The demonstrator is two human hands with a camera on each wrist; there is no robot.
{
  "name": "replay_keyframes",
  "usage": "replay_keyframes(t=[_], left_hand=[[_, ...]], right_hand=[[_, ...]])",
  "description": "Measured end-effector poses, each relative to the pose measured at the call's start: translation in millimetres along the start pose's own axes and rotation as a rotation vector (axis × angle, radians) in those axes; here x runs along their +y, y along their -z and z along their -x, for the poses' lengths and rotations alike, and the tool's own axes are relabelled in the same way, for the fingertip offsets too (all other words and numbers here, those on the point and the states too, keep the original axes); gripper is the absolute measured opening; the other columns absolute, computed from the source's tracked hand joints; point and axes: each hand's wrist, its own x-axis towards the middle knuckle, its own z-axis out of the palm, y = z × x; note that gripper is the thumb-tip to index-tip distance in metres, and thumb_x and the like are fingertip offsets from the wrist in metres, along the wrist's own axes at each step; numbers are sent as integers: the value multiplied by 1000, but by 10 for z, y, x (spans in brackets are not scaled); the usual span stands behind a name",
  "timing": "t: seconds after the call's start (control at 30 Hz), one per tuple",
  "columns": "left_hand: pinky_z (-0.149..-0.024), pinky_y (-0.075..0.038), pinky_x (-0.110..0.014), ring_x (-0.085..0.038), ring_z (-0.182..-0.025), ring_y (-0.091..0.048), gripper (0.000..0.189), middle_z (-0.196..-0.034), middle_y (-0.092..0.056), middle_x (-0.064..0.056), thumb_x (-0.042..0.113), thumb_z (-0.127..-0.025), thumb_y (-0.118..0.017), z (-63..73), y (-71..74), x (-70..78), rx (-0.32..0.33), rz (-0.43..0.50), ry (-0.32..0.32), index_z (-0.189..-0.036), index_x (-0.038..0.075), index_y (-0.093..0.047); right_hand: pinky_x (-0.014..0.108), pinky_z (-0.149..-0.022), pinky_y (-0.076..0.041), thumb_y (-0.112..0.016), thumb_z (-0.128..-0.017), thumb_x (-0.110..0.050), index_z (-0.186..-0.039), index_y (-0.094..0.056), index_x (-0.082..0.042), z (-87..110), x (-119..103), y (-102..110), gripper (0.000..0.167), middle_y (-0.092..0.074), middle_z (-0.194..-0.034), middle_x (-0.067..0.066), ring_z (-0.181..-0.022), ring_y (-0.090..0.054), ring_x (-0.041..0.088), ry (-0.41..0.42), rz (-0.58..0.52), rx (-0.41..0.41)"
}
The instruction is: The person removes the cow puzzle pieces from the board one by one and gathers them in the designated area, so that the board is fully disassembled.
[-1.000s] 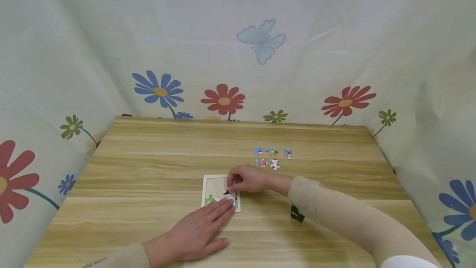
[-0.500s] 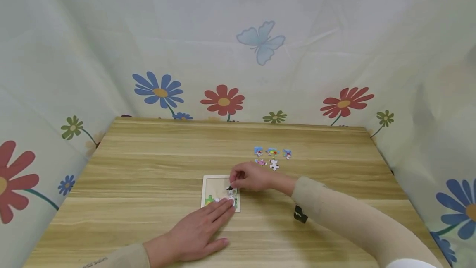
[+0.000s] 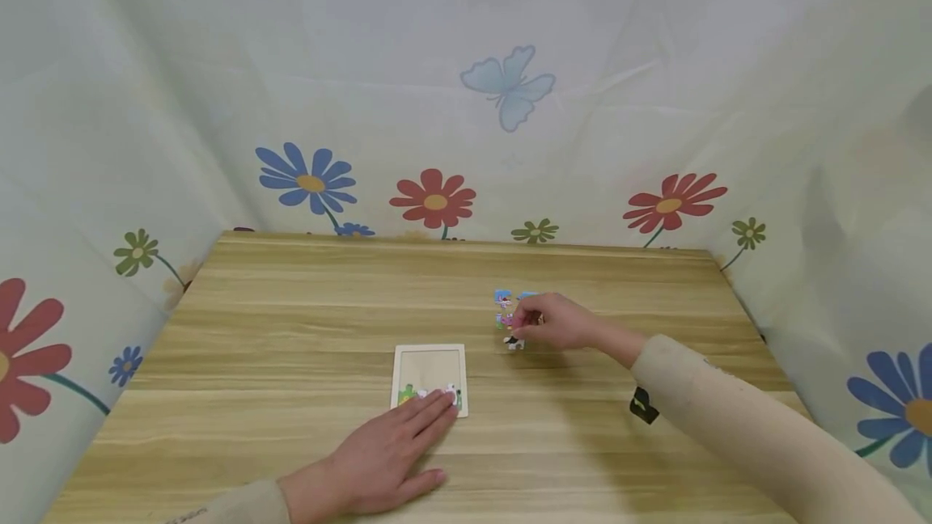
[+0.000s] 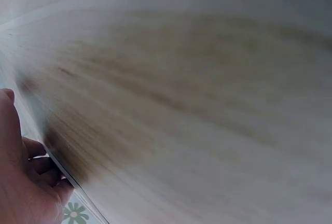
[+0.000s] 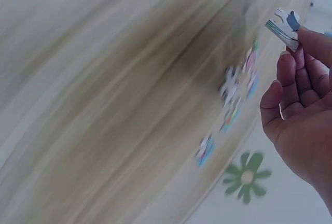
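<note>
My right hand (image 3: 559, 322) pinches a white puzzle piece (image 3: 514, 343) with black markings between thumb and fingertips, to the right of the tray. In the right wrist view the same jigsaw piece (image 5: 282, 27) shows grey and green patches. My left hand (image 3: 386, 453) lies with straight fingers over the near edge of a pale wooden puzzle tray (image 3: 429, 348). A green and yellow piece (image 3: 406, 391) and parts of white ones show in the tray's near end, partly hidden by the fingers. The rest of the tray shows bare backing.
Several loose puzzle pieces lie on the wooden table (image 3: 291, 330) behind my right hand, among them a blue-edged one (image 3: 502, 297) and a plain white one (image 5: 229, 85). A flower-print curtain (image 3: 349, 63) stands behind the table. A black object (image 3: 644, 405) shows under the right forearm.
My right hand has lifted the white and black piece off the tray and carried it right, toward the loose pieces. My left hand has stayed on the tray's near edge.
</note>
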Motion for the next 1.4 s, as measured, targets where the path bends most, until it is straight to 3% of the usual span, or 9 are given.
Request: replay_keyframes(t=[0.23, 0.43, 0.83, 1.4], left_hand=[[-122, -43, -40, -29, -155, -42, 75, -168, -42, -15, 57, -111, -46, 13, -29, -1, 15, -22, -6, -162, 3, -45], [-122, -43, -40, -29, -155, -42, 75, -169, -42, -15, 56, -110, -47, 6, -33, -6, 15, -15, -6, -162, 3, -44], [-122, -42, -39, -28, -156, -41, 75, -169, -41, -14, 57, -111, -46, 5, -25, -11, 3, -15, -2, -163, 3, -43], [-122, -42, -40, -28, -156, -40, 75, -170, -40, -15, 57, -110, -46, 4, -21, -1, 2, -11, -3, -163, 3, -43]], right_hand=[[28, -74, -50, -70, -104, -8, -97, -71, -9, 180, 203, 217, 7, -67, -89, -4, -82, -57, 11, -99, 49, 9], [29, -73, -51, -69, -103, -6, -96, -71, -6, 245, 376, 346, 8, -68, -88, -1, -81, -58, 12, -129, 81, 23], [29, -72, -51, -71, -102, -7, -95, -72, -7, 230, 671, 339, 7, -67, -87, -1, -79, -57, 13, -223, 115, 52], [33, -75, -55, -78, -96, -4, -95, -73, -6, 228, 723, 203, 6, -70, -89, 0, -81, -60, 12, -130, 213, 157]])
